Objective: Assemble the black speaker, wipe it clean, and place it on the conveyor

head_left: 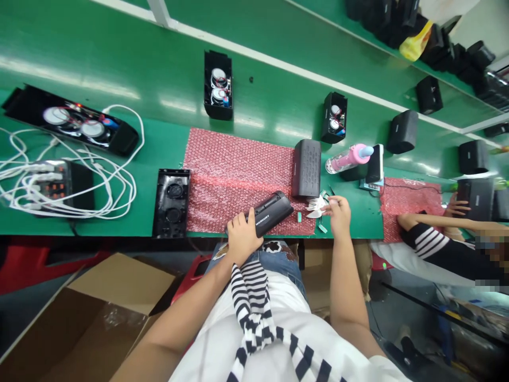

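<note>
My left hand (pixel 243 233) is wrapped round the near end of a black speaker (pixel 274 208) marked MERKURY. The speaker lies tilted at the front of a red bubble-wrap mat (pixel 238 159). To its right, my right hand (pixel 339 212) has its fingers pinched together at the edge of some small white slips (pixel 315 206); exactly what is between the fingertips is hard to see. Small pale green pieces (pixel 322 228) lie beside the slips. Just behind them stands another black speaker (pixel 307 167) with a patterned face. An empty black speaker shell (pixel 172 204) rests left of the mat.
Open speaker housings with exposed drivers (pixel 218 87) stand farther back on the green bench (pixel 159 127). At left, white cables tangle over a charging hub (pixel 59 183). A pink-capped bottle (pixel 352 157) stands right. A co-worker's arm (pixel 437 223) is at far right; an open carton (pixel 119 281) sits below left.
</note>
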A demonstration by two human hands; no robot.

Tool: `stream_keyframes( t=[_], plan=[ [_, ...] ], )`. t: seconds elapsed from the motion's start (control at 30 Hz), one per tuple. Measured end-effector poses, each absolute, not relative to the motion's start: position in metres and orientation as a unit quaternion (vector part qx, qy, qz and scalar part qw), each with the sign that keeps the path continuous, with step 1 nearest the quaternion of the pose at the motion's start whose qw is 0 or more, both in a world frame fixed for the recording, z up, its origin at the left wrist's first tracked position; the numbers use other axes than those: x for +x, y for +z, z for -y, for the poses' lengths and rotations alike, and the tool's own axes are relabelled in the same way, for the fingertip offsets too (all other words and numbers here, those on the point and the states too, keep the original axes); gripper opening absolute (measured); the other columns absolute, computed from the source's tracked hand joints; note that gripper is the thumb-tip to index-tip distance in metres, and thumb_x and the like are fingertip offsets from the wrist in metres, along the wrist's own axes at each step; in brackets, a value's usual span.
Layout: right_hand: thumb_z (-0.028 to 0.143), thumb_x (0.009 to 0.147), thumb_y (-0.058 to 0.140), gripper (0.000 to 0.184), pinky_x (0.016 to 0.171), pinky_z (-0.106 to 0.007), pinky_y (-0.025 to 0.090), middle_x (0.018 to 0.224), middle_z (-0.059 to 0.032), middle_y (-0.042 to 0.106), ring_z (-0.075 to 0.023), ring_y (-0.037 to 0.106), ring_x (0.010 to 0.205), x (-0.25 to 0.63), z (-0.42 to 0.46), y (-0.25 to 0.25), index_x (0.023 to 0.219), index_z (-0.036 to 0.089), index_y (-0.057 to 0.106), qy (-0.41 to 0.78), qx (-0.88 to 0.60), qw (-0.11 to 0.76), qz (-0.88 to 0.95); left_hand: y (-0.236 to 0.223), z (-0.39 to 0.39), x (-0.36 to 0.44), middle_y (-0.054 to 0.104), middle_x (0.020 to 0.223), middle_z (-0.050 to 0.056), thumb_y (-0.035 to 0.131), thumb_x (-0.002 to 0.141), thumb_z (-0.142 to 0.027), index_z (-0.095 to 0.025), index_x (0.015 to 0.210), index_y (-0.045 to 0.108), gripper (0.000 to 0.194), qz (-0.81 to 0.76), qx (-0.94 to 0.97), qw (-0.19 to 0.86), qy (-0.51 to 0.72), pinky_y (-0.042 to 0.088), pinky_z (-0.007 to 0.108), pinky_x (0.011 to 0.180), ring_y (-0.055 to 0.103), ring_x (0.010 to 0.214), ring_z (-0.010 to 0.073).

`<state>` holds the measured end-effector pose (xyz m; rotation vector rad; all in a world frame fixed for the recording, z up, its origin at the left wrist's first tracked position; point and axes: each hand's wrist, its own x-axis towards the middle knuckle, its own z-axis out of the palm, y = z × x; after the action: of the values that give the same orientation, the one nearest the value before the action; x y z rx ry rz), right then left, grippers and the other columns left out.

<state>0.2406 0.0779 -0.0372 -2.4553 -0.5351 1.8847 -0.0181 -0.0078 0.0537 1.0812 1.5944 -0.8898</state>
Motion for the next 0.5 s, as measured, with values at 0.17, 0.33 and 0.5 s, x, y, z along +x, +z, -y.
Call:
stream_keyframes(
  t=[0.17, 0.33, 0.5],
  plan=[
    [0.047, 0.075, 0.048, 0.045, 0.048, -0.025, 0.04, 0.096, -0.0084, 0.058, -0.0122, 0.054, 0.056, 0.298, -0.052, -0.077, 0.105, 0.014, 0.051, 0.498, -0.825, -0.133, 0.231, 0.053, 0.007, -0.018, 0.05, 0.12, 0.019, 0.065, 0.066, -0.042, -0.012, 0.141, 0.035, 0.086, -0.651, 0.441, 0.489, -0.377, 0.033, 0.045, 0.093, 0.047, 0.108, 0.0343],
    [0.05, 0.069, 0.06, 0.055, 0.083, -0.038, 0.045, 0.113, -0.0131, 0.053, -0.0245, 0.054, 0.097, 0.29, -0.028, -0.081, 0.111, 0.016, 0.056, 0.472, -0.785, -0.229, 0.331, 0.053, 0.008, -0.017, 0.05, 0.12, 0.019, 0.066, 0.065, -0.041, -0.013, 0.142, 0.034, 0.087, -0.651, 0.439, 0.49, -0.379, 0.033, 0.045, 0.093, 0.046, 0.109, 0.0345],
    [0.038, 0.069, 0.06, 0.035, 0.094, -0.045, 0.038, 0.104, -0.0144, 0.055, -0.0281, 0.051, 0.101, 0.264, -0.018, -0.079, 0.093, 0.014, 0.058, 0.479, -0.751, -0.255, 0.375, 0.053, 0.008, -0.017, 0.049, 0.122, 0.02, 0.066, 0.065, -0.041, -0.013, 0.142, 0.034, 0.088, -0.652, 0.441, 0.487, -0.379, 0.033, 0.046, 0.093, 0.046, 0.108, 0.0345]
  ],
)
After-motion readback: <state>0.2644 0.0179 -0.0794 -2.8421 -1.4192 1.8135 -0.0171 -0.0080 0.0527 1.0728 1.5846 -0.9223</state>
